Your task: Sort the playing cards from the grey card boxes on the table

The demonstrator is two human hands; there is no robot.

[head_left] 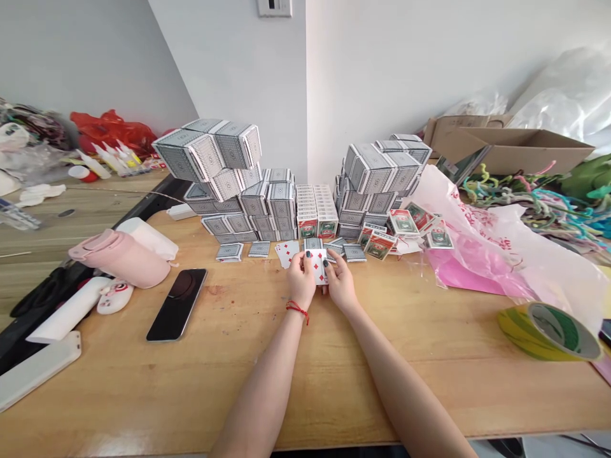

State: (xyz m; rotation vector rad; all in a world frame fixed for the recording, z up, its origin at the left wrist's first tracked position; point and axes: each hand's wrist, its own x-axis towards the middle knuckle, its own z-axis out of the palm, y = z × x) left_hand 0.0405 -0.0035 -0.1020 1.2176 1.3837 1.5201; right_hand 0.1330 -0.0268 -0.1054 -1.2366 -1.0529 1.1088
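My left hand (300,280) and my right hand (340,283) meet over the wooden table (305,381), both pinching a small stack of playing cards (318,264) with a red diamond face up. A red string is tied round my left wrist. Just left of my hands lie loose face-up cards (286,252). Small card decks (229,252) lie in a row behind them. Big stacks of grey patterned card boxes (224,172) rise at the back left and more card boxes (382,172) at the back right.
A black phone (177,303) lies left of my hands, beside a pink flask (119,257) and white items. A pink plastic bag (477,254) spreads at right, with green tape rolls (548,331) near the right edge. A cardboard box (510,149) and coloured pipe cleaners (534,197) sit behind.
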